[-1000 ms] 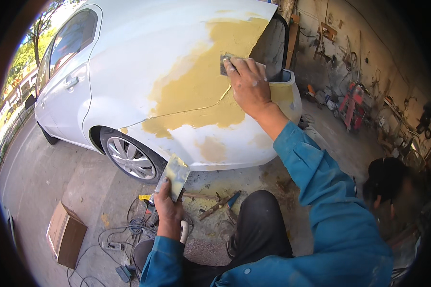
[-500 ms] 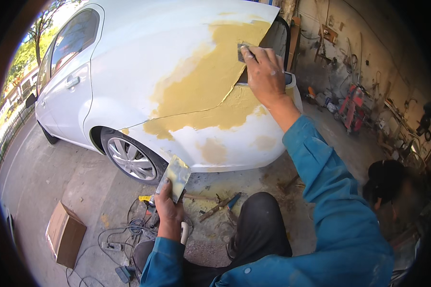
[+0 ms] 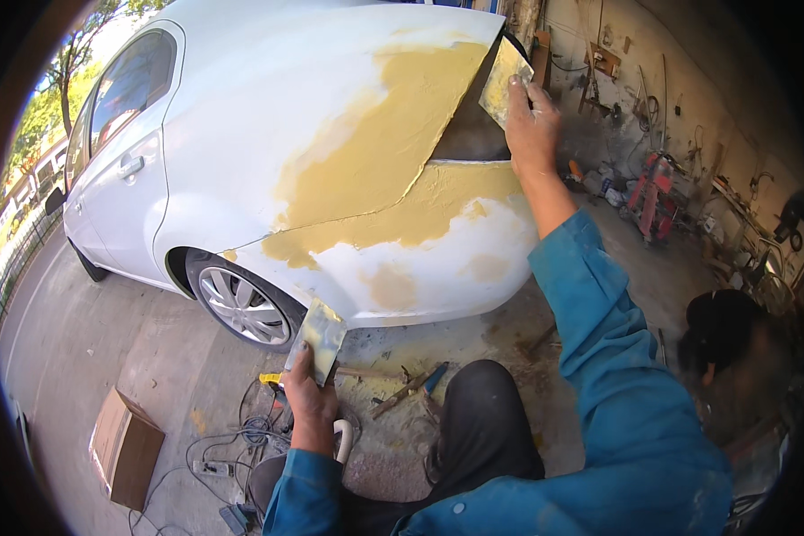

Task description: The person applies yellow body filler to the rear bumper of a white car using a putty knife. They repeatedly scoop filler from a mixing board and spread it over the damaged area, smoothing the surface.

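Pinching a filler-smeared spreader (image 3: 506,80) between thumb and fingers, right hand (image 3: 531,121) is up at 1 o'clock, blade at the rear edge of the dark gap beside the car's rear corner. Half a second ago that hand sat lower and further left, on the yellow filler patch (image 3: 393,152); now it has run off the end of the patch. My read: the stroke is finished at that edge and the blade is clear of the panel, though contact is hard to tell from here.

Left hand (image 3: 311,404) at 7 o'clock, closed around the lower end of a flat mixing board (image 3: 317,335) coated in the same yellow paste; it hasn't moved, held just below the bumper.

Filler covers the white car (image 3: 241,125) from quarter panel down onto the bumper, seam running through it. Rear wheel (image 3: 241,305) at 8 o'clock. Cardboard box (image 3: 125,447) and tangled cables (image 3: 232,447) on the floor lower left. Red equipment (image 3: 652,192) at 3 o'clock by the wall.
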Tool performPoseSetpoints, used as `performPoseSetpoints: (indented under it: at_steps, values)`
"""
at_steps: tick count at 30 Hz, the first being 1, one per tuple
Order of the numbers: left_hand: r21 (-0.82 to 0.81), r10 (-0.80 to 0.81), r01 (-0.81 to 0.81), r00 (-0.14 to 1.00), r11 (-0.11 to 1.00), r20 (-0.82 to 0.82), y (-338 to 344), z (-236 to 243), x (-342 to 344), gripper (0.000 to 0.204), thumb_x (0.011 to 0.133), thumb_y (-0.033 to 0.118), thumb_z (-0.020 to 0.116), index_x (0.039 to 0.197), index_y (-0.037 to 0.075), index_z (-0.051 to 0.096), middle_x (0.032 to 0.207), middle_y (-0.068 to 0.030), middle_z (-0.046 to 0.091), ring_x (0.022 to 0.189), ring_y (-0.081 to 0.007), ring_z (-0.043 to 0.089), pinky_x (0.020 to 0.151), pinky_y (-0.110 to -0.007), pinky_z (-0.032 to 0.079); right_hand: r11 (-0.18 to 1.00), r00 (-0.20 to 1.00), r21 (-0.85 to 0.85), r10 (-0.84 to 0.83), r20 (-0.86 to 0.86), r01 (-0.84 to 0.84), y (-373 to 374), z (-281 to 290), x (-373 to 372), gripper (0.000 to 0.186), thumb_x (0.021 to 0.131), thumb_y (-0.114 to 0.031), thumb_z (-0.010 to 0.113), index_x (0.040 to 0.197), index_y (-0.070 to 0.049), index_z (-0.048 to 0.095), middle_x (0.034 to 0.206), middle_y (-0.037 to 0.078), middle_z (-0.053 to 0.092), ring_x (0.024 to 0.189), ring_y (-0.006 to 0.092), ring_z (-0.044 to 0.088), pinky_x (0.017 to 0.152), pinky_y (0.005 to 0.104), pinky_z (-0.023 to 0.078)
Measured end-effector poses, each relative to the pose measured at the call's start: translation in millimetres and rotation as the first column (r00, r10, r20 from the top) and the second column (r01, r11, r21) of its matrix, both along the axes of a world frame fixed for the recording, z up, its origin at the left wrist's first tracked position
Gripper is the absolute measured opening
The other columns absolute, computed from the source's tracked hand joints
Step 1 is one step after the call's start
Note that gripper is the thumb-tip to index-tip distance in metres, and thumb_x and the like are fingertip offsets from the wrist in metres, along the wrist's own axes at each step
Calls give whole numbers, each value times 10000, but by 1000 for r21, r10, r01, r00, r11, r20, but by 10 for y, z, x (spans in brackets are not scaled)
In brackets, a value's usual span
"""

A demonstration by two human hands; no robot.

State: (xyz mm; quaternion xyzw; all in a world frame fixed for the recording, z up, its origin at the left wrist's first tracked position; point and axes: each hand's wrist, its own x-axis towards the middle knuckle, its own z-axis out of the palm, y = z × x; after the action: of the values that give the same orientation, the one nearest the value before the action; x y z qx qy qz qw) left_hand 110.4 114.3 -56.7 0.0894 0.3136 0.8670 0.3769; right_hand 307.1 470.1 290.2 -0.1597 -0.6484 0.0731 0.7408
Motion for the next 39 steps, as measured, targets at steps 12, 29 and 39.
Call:
performPoseSetpoints:
  at_steps: [12, 29, 39]
  values:
    - [-1, 8, -8, 999, 1000, -45, -36, -115, -61, 395, 1089, 267, 660, 1449, 104, 673, 1373, -29, 738, 1252, -221, 689, 1071, -438, 527, 1000, 984, 29, 7, -181, -2, -55, -101, -428, 282, 1048, -246, 768, 1008, 33, 760, 863, 233, 745, 758, 379, 681, 750, 446, 547]
    - [33, -7, 9, 998, 999, -63, 20, -97, -44, 388, 1087, 268, 658, 1441, 113, 676, 1361, -20, 745, 1243, -210, 693, 1057, -434, 527, 976, 976, 102, -202, 80, 194, -180, -551, -174, 177, 960, -135, 776, 1047, 18, 798, 1052, 213, 784, 979, 439, 751, 848, 455, 594]
    - [15, -3, 4, 999, 1000, -51, 5, -126, -45, 407, 1106, 258, 641, 1463, 63, 659, 1373, -49, 742, 1234, -228, 712, 1045, -425, 560, 970, 980, 140, -199, 5, 197, -210, -144, -448, 307, 943, -176, 816, 1171, 29, 812, 1083, 236, 794, 1001, 413, 771, 872, 445, 590]
